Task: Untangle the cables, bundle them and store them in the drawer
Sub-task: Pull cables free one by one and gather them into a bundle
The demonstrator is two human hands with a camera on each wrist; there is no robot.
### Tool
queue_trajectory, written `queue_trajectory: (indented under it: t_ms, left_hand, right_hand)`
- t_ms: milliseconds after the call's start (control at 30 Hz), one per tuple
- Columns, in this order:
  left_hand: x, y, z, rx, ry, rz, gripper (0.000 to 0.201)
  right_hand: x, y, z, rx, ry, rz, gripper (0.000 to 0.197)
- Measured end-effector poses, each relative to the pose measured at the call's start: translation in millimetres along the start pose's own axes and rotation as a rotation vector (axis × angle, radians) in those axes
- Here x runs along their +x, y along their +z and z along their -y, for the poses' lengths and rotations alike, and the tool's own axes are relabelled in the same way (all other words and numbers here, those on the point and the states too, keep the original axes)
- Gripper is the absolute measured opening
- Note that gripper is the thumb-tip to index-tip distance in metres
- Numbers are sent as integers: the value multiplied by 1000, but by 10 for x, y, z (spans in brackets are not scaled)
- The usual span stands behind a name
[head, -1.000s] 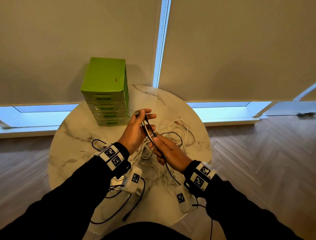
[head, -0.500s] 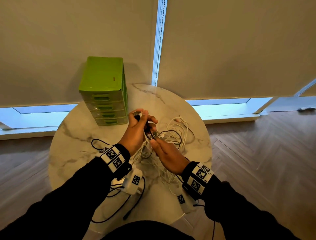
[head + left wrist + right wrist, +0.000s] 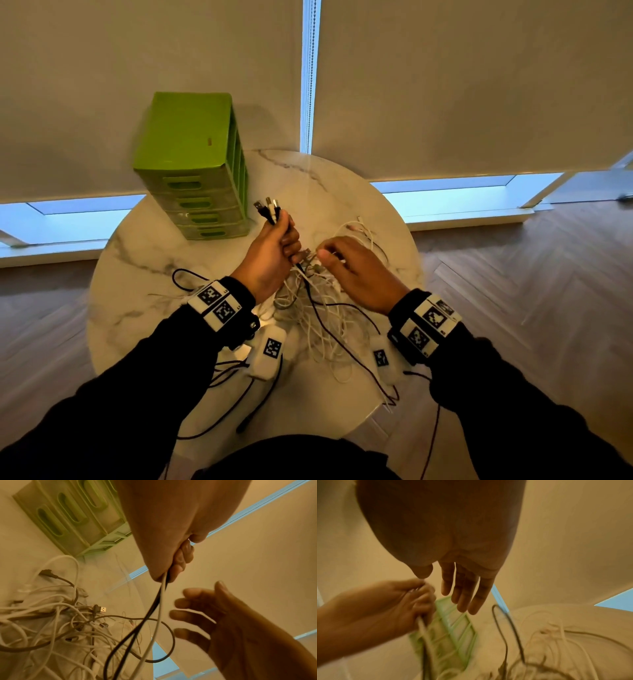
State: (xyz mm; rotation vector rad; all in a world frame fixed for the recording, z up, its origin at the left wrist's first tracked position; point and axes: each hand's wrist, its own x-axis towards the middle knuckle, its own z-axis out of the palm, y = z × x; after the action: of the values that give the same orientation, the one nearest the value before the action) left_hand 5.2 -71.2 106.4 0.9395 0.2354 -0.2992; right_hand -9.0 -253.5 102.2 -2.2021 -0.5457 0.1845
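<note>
A person's black sleeves (image 3: 113,394) reach in from the near edge of a round white marble-patterned table (image 3: 144,267), each wrist wearing a white band with black square markers. Thin black leads hang off the near rim of the table. At the table's middle lies the tangled heap of white and black cables (image 3: 322,318), loops crossing one another, with several plug ends showing among them in the left wrist view.

Just above the heap, the left hand (image 3: 270,260) is curled in a fist around a few black and white cable ends (image 3: 269,209); their plugs stick up out of the top of the fist, and the strands run down from its underside into the heap. The right hand (image 3: 356,270) hovers just beside it, on the right, fingers (image 3: 465,595) straight and slightly spread, holding nothing; whether its fingertips touch any cable cannot be told.

Beyond the hands, at the far left of the table, stands a green plastic drawer unit (image 3: 191,164) with four translucent drawers, all pushed in.

Behind the table, beige roller blinds (image 3: 462,85) cover the windows, a bead chain hanging in the gap between them, and a strip of blue daylight shows below. The floor (image 3: 531,291) around the table is wooden herringbone parquet.
</note>
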Motion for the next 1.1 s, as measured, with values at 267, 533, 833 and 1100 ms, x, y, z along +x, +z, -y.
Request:
queue_trajectory:
  t_ms: [267,533,833,1100]
  left_hand:
    - [276,58,314,165,-8,-106,22]
    - [416,-92,645,386,-34,-82,33]
    - [358,-113,668,359,-22,-78,29]
    - [211,-200,519,204,63,-159,23]
  right_hand:
    - [332,-414,-1506,-89,653,9,20]
    - [322,89,-2083,-497,591,133,53]
    - [917,-194,-1759,-92,313,-261,30]
    - [855,-91,-806,-225,269,307,24]
